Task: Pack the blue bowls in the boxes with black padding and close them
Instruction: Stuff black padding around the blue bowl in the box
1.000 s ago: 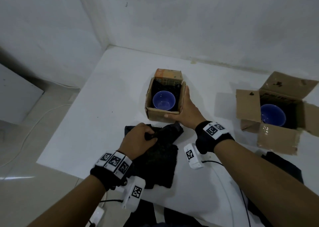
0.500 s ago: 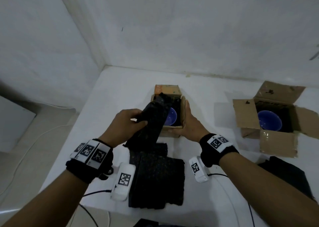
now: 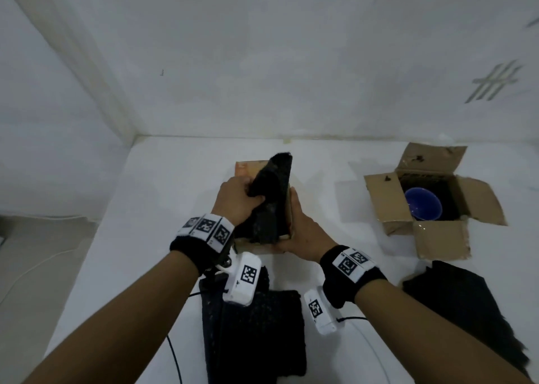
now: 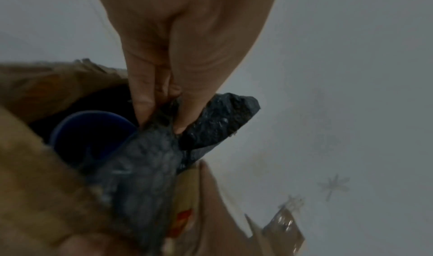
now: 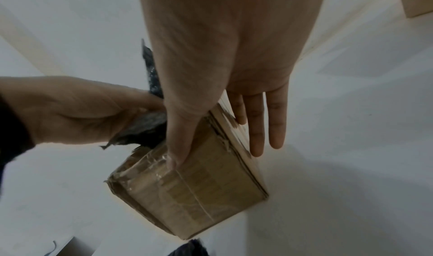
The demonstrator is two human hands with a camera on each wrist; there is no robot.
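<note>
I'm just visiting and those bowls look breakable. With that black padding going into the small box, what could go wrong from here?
The left hand is pushing the black padding in at a slant over the blue bowl, so it might bunch up and stop the flaps from closing. The right hand only steadies the small box from the side, so a hard push could tip or slide it. The other box stays open, its bowl uncovered.

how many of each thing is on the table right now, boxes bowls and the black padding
cardboard boxes: 2, the small box and the open box
blue bowls: 2, one in the small box, one in the open box
black padding: 3, the piece the left hand grips, a stack near the front edge, a pile at right
total: 7
</note>
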